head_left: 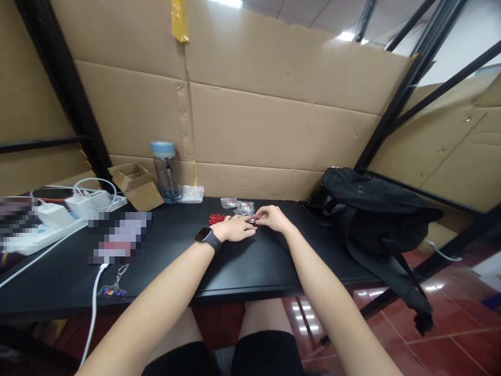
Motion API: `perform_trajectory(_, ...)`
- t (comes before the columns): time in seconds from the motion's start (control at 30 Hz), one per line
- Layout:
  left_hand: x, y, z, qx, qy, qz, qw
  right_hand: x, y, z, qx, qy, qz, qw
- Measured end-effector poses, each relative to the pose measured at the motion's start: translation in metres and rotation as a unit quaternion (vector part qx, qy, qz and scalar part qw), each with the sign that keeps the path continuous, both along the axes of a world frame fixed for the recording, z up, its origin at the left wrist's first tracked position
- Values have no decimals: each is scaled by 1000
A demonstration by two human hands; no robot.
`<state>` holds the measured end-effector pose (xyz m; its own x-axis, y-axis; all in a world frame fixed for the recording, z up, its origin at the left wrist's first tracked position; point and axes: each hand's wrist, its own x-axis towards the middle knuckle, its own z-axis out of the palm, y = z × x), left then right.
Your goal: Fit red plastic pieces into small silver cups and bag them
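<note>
On the black table, my left hand (236, 228) lies low with its fingers stretched out to the right; a dark watch is on that wrist. Its fingertips are close to a small red and silver piece (252, 220), too small to name exactly. My right hand (272, 218) pinches this piece between thumb and fingers from the right. A pile of small red pieces (216, 219) sits just behind my left hand, which partly hides it. Behind both hands is a clear plastic bag (245, 208) with something shiny in it, beside another clear bag (229, 202) holding a bit of red.
A blue-lidded bottle (166, 172), an open cardboard box (138, 188) and a white packet (192, 194) stand at the back left. Power strips (50, 230), a blurred phone on a white cable and a keychain (114, 288) lie left. A black bag (376, 214) fills the right end.
</note>
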<state>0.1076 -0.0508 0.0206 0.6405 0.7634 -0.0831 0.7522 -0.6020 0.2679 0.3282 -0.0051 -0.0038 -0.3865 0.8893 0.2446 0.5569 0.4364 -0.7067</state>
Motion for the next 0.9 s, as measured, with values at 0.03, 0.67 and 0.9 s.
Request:
perform_trajectory(0.03,0,-1,1,-2,1,0,1000,0,1,-2,0,4,1,1000)
perform_trajectory(0.67,-35,23,5,59,-89,-40,993,-4,8,-3,87,-43,-1,995)
perform_trajectory(0.9,-20,30,-11,159,-122,48,979,5,15,-14,79,-25,18,996)
